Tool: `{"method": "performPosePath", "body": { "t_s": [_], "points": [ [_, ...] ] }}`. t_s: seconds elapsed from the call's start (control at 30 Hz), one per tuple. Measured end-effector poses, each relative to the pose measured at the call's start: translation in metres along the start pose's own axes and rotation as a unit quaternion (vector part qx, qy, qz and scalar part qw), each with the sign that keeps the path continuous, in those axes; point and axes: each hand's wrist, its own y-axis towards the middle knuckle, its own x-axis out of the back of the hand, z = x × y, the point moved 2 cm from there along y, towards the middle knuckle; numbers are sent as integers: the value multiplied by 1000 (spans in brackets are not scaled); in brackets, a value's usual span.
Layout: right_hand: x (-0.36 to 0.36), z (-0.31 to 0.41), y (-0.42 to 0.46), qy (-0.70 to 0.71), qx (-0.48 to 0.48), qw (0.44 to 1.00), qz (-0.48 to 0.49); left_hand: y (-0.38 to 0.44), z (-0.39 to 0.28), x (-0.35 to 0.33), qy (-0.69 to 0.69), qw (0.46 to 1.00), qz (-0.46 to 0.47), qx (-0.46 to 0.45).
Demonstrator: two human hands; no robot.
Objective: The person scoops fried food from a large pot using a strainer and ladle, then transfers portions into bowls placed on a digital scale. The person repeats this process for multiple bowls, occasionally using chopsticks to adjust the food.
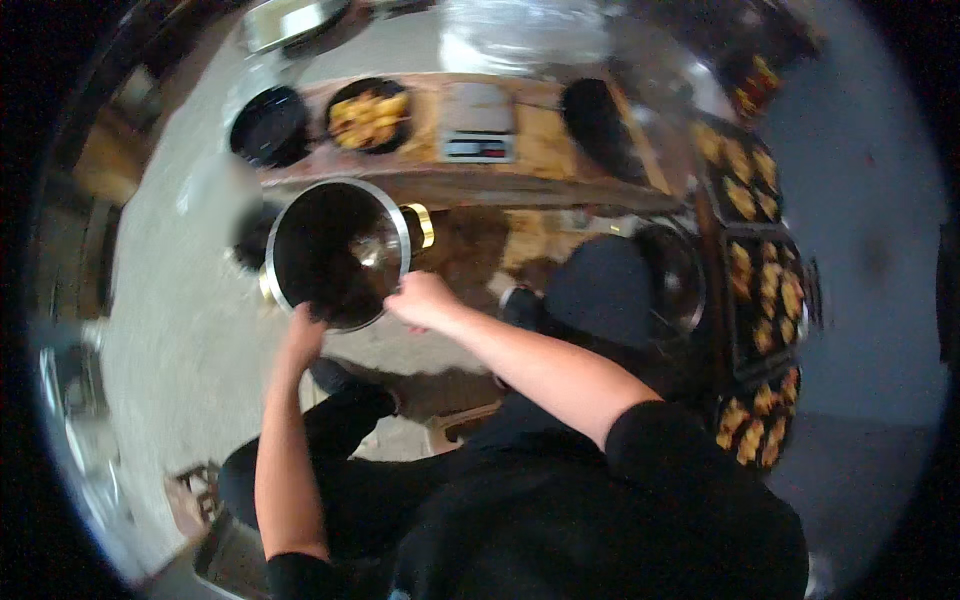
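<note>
A large deep cooking pot [330, 232] with a pale metal rim and gold-coloured side handles is in front of me, its mouth turned towards me. Its dark inside looks bare apart from a bright reflection. My left hand [306, 330] grips the near rim, with the fingers partly hidden behind the wall. On the near right part of the same rim, my right hand [421, 300] is closed on the edge. One gold handle [426, 226] sticks out on the pot's right side, clear of both hands.
Beyond the pot, a low wooden bench [540, 150] carries a black bowl [270, 126], a bowl of yellow food pieces [369, 116] and a kitchen scale [477, 124]. Black trays of food pieces [766, 296] line my right. A metal basin [679, 274] sits beside my knee.
</note>
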Motion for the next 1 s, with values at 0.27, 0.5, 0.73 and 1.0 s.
{"method": "performPosePath", "body": {
  "t_s": [0.27, 0.5, 0.73, 1.0],
  "points": [
    [-16, -15, 10, -233, 118, 964, -50, 10, -31, -8, -11, 995, 73, 69],
    [266, -67, -182, -88, 246, 858, -442, 6, -1, 1, -36, 994, 63, 83],
    [364, -432, -206, -379, -284, 845, -248, 7, -24, -26, -5, 995, 44, 89],
    [365, -414, -173, -307, -292, 890, -167, 0, -27, -19, 18, 992, 26, 120]
  ]
}}
